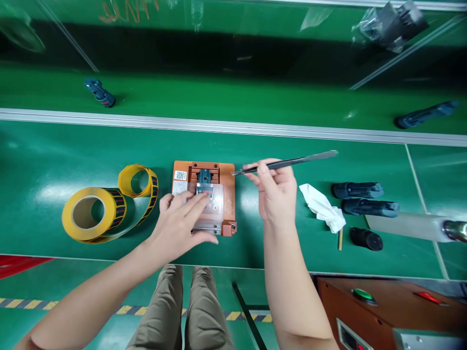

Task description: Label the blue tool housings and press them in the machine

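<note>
An orange fixture (pixel 229 199) sits on the green bench in front of me, with a dark blue tool housing (pixel 205 176) set in it. A hinged-looking clear plate (pixel 218 206) covers the lower part of the housing, and a window in it shows a dark label (pixel 205 191). My left hand (pixel 182 214) lies over the plate's left side, fingers stretched out near the window. Held in a pinch, dark tweezers (pixel 288 163) extend from my right hand (pixel 275 189), right of the fixture. Their tips point left, close to the fixture's upper right edge.
A yellow label roll (pixel 69 216) with a looped strip (pixel 126 181) stands at left. On the right lie a white cloth (pixel 323 206), dark housings (pixel 357 189) and a black cylinder (pixel 366 239). More housings (pixel 100 92) rest beyond the metal rail (pixel 233 127). A brown control box (pixel 383 301) stands lower right.
</note>
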{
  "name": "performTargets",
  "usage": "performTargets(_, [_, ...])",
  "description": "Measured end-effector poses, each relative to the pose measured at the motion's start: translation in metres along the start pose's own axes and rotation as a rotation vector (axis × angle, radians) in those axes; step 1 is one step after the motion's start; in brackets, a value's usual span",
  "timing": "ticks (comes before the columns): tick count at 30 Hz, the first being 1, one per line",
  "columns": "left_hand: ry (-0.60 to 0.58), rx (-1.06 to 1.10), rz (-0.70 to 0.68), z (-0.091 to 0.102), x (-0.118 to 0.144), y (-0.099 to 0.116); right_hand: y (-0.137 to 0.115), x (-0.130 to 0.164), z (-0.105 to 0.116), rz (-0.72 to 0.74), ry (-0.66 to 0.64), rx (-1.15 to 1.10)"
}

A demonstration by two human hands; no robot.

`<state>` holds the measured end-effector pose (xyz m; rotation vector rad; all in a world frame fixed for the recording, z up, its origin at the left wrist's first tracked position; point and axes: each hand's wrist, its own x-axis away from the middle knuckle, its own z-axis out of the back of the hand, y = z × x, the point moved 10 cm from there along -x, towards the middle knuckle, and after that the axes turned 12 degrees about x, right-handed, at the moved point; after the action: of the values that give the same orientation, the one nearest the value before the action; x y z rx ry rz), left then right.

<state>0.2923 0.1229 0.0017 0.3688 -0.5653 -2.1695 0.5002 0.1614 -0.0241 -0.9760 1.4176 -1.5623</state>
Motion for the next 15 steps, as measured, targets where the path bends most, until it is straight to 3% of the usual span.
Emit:
performTargets(2, [0.099,0.067,0.078,0.006,-0.009,-0.017,0.002,0.006,0.024,0.040,0.096,0.186])
performTargets(5, [0.156,0.182,0.113,0.005,-0.017,-0.032,0.025,0.019,0.046,0.041,0.117,0.628])
performTargets(7, [0.274,0.217,-0.010,0.015,-0.008,-0.022,0.043,0.026,0.052,0.079,0.098,0.880])
performTargets(10, [0.490,0.229,-0.309,0.034,0.029,0.014,0.063,0.034,0.055,0.189,0.098,1.111])
performTargets(12, [0.495,0.316,-0.383,0.036,0.046,0.027,0.071,0.037,0.056,0.234,0.132,1.185])
performTargets(15, [0.381,0.487,-0.190,0.028,0.038,0.018,0.072,0.040,0.056,0.277,0.181,1.237])
